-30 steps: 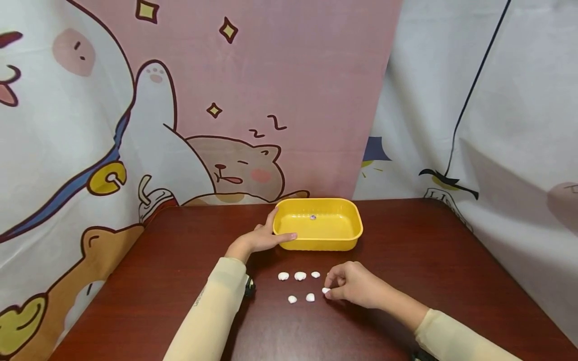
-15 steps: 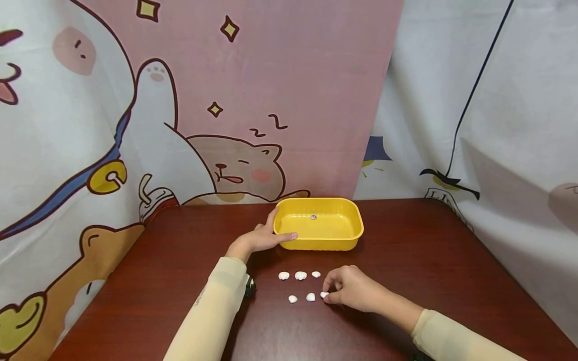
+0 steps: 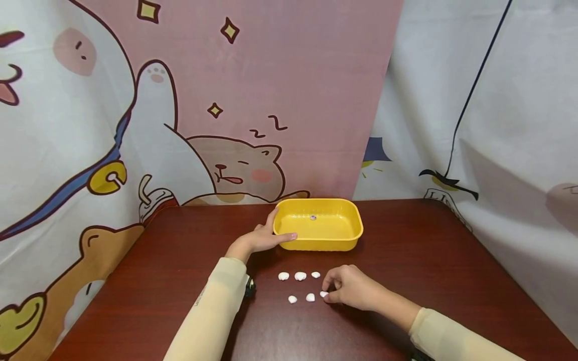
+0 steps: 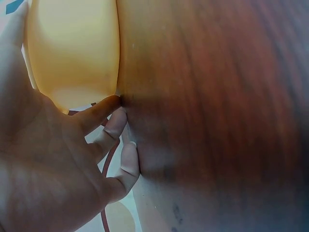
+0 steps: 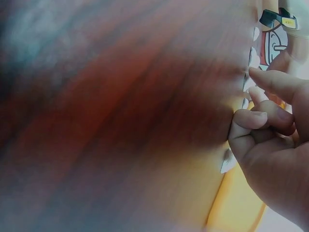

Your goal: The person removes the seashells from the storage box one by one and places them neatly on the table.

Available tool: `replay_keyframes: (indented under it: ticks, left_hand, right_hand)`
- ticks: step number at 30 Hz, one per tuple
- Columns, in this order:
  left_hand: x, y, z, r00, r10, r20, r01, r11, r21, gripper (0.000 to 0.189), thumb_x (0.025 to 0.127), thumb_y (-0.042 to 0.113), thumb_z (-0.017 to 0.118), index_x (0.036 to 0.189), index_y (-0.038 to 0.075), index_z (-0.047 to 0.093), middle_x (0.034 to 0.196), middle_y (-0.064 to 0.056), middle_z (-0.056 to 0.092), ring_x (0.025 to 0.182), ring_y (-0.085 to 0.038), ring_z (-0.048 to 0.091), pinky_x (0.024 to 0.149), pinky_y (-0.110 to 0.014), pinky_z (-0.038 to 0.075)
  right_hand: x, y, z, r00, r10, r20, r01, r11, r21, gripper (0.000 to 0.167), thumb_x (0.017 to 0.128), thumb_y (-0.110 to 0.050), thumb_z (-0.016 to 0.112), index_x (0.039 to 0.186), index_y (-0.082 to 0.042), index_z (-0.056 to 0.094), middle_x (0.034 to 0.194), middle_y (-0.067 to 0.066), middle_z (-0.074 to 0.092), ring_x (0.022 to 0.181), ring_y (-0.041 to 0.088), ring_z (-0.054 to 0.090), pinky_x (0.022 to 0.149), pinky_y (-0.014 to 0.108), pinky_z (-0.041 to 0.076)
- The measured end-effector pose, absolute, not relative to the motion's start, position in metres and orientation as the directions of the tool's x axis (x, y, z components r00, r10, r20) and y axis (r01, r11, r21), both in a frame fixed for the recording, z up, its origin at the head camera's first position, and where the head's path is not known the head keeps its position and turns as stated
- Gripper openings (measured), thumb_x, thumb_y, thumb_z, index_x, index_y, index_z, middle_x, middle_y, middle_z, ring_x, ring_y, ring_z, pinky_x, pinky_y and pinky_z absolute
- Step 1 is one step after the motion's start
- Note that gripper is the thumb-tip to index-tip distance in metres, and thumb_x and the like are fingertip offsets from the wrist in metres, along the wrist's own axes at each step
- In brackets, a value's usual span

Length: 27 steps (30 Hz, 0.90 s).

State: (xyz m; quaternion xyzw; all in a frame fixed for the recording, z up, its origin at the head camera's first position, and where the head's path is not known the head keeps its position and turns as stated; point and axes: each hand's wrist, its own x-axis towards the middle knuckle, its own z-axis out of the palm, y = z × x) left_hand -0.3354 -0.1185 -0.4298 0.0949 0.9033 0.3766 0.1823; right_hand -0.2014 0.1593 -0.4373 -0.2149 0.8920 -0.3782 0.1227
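Observation:
With thumb and fingertips, my right hand point(image 3: 354, 287) holds a small white seashell point(image 3: 323, 294) on the table, at the right end of the front row. Two more shells, a left one point(image 3: 292, 299) and a middle one point(image 3: 310, 297), lie in that row. Behind them is a back row of three: a ribbed shell point(image 3: 283, 276), another ribbed shell point(image 3: 300, 276) and a smaller shell point(image 3: 315, 275). My left hand point(image 3: 258, 239) grips the left end of a yellow plastic basin point(image 3: 322, 244), thumb over its front rim. In the left wrist view, its other fingertips touch the table.
A tiny purplish object point(image 3: 313, 217), too small to identify, lies inside the basin. The dark red-brown table point(image 3: 180, 291) meets a cartoon-printed cloth point(image 3: 316, 100) at the back. A black cord point(image 3: 478, 75) hangs along the cloth on the right.
My right hand has shifted slightly left and toward me with the seashell, bringing it in line with the front row, then stayed there. The left hand and the basin have not moved.

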Motion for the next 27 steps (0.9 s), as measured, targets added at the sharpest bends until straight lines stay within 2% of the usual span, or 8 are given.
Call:
replay_keyframes:
  ticks: [27]
  left_hand:
    - [-0.336, -0.1173, -0.4296, -0.916, 0.299, -0.266, 0.025, 0.705, 0.709, 0.122, 0.081, 0.083, 0.071, 0.17, 0.044, -0.002, 0.168, -0.026, 0.028, 0.155, -0.041, 0.03, 0.123, -0.069, 0.03]
  right_hand:
    - [-0.2013, 0.1606, -0.4371, -0.861, -0.504, -0.074, -0.306, 0.628, -0.716, 0.008, 0.09, -0.011, 0.084, 0.093, -0.01, 0.077, 0.062, -0.008, 0.048, 0.057, 0.005, 0.043, 0.054, 0.02, 0.035]
